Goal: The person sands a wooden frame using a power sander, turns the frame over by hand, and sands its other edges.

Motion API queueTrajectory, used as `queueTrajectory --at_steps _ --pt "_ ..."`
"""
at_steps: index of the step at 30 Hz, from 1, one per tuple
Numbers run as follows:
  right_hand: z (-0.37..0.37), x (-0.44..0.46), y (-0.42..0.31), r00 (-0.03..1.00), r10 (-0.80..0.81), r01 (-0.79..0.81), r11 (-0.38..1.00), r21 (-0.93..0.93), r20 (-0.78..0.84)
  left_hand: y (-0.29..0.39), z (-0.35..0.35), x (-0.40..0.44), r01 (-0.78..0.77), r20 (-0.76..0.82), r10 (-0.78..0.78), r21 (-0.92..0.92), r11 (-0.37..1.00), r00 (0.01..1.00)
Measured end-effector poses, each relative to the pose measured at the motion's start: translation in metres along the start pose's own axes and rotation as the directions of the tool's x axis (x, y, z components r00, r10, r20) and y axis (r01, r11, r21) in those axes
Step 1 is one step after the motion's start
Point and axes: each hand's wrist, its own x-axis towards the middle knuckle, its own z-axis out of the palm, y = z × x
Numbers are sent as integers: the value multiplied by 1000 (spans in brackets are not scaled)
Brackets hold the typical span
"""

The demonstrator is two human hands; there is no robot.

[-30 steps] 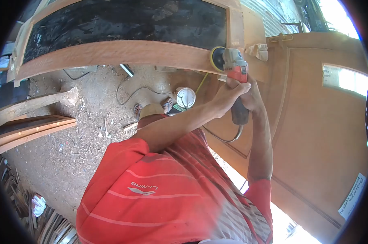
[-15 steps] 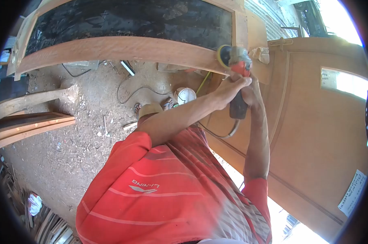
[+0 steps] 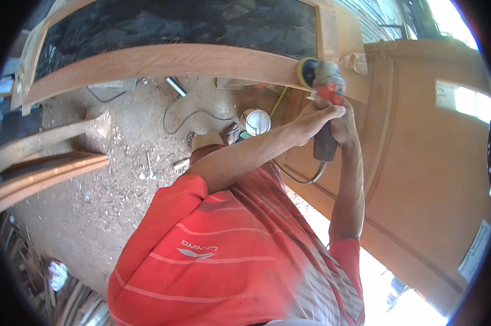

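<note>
Both my hands grip an angle grinder (image 3: pixel 325 142) with a red middle, a grey metal head and a dark body. My left hand (image 3: pixel 312 120) wraps the near side of its body. My right hand (image 3: pixel 341 124) closes round the other side, its fingers partly hidden. A round pad with a yellow rim (image 3: pixel 307 73) is fitted to the grinder head. It stands at the lower rail of a wooden frame (image 3: pixel 169 58), near the right corner; I cannot tell whether it touches. A dark panel (image 3: pixel 202 27) fills the frame.
Brown wooden door panels (image 3: pixel 413 157) stand along the right. A white bucket (image 3: pixel 255 122) sits on the floor near my feet, and a cable (image 3: pixel 194 114) snakes beside it. Timber (image 3: pixel 50 174) lies at left, with scrap wood (image 3: pixel 77 304) at lower left.
The whole view has shifted slightly, so things appear a little further right. The grinder stays near the same corner of the frame, with both hands still round it.
</note>
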Motion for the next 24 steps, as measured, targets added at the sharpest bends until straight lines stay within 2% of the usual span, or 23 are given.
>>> queueTrajectory --at_steps 3,4,6,7,9,10,12,14,16,19,22,24 --pt "-10 -9 3 998 -52 56 995 -87 44 -5 10 3 -16 61 14 34 999 998" --pt "-14 -11 10 1000 9 -9 999 -42 -8 -6 11 1 -17 68 15 41 999 998" --pt "-25 -12 26 987 135 -130 990 54 -88 -7 16 13 75 85 -84 106 992 993" --pt "-26 -10 29 984 146 -142 989 45 -106 -5 16 18 115 93 -130 147 982 987" --pt "-28 -12 29 973 169 -166 986 34 -159 -4 16 15 80 26 -86 188 979 996" --pt "-25 -12 29 988 111 -113 994 -9 -104 -4 18 11 70 -1 -72 215 974 997" --pt "-8 -16 29 1000 3 -4 997 -80 -15 -18 -1 1 -37 73 29 109 993 997" --pt "31 -31 -13 999 -33 34 999 -8 25 -13 -28 -26 -101 103 94 65 993 990" --pt "55 -29 -21 998 -3 9 994 -110 56 -4 -37 -53 -136 5 136 -6 991 991" --pt "56 -27 -28 995 33 -21 991 -130 92 5 -30 -60 -161 -97 163 24 987 982" --pt "27 -21 -18 997 -47 45 999 27 57 -7 -21 -25 -90 32 89 41 995 996" --pt "2 -13 -11 997 77 -77 997 27 0 -14 -4 4 -36 54 34 44 998 998"
